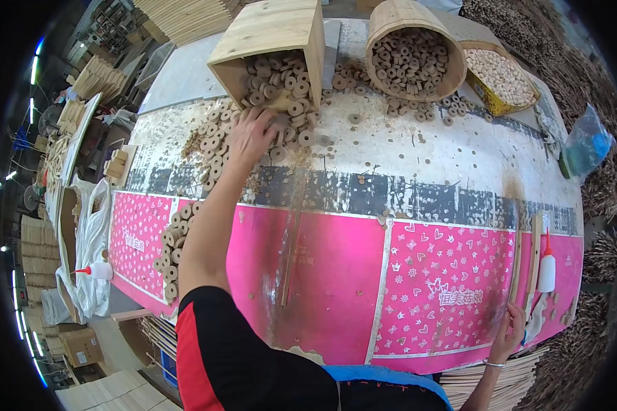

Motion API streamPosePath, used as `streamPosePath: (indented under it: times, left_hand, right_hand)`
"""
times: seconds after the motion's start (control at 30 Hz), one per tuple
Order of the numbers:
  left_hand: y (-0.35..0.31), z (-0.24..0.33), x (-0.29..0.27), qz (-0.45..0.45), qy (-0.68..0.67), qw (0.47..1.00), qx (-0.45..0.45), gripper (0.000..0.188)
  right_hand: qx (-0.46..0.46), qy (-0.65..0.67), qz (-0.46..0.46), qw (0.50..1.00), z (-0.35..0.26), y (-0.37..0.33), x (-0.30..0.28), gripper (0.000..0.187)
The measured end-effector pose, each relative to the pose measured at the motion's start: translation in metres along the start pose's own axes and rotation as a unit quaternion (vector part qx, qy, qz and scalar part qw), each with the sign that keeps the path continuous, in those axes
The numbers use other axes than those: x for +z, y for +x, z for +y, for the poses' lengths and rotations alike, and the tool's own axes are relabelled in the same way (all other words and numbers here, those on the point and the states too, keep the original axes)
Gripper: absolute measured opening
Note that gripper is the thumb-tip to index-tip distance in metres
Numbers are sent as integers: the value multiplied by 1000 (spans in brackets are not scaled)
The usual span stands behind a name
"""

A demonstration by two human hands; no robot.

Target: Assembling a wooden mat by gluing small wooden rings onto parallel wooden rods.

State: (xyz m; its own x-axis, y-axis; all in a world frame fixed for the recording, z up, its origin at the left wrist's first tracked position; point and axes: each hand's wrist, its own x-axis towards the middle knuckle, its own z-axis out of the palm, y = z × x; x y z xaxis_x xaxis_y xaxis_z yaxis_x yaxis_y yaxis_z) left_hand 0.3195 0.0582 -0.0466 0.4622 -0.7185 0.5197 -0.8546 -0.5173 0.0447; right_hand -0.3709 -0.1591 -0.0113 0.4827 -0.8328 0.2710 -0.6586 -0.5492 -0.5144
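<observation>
My left hand reaches across the table to a heap of wooden discs with centre holes. Its fingers are stretched out and rest on the discs at the mouth of a tipped wooden box; the fingertips are partly hidden among them. At the near right edge, my right hand has its fingers closed around the near end of a thin wooden stick. Beside that stick lie a paler wooden strip and a white glue bottle with a red nozzle.
A wooden bucket on its side holds more discs. Right of it stands a yellow tray of small pale pieces. More discs lie along the left, near another glue bottle. A pink sheet covers the near table. Sticks are piled at right.
</observation>
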Motion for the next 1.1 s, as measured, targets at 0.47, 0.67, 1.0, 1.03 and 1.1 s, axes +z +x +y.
streamPosePath:
  times: [0.47, 0.67, 1.0, 1.03, 1.1]
  left_hand:
    - [8, 28, -45, -104, 151, 981, -65, 50]
    - [86, 49, 42, -67, -21, 996, -61, 89]
    - [5, 21, 23, -4, -100, 995, -29, 30]
    - [-7, 13, 9, -45, -70, 996, -24, 27]
    - [-37, 3, -23, -76, -39, 996, -26, 26]
  right_hand:
    - [-25, 21, -5, 999, -2, 6, 13, 16]
    - [19, -10, -22, 1000, -19, 1, 0, 15]
    - [-23, 25, -29, 999, -19, 9, 16, 14]
    - [-14, 38, -28, 999, -21, 11, 19, 13]
    - [-25, 51, -32, 998, -29, 14, 23, 14]
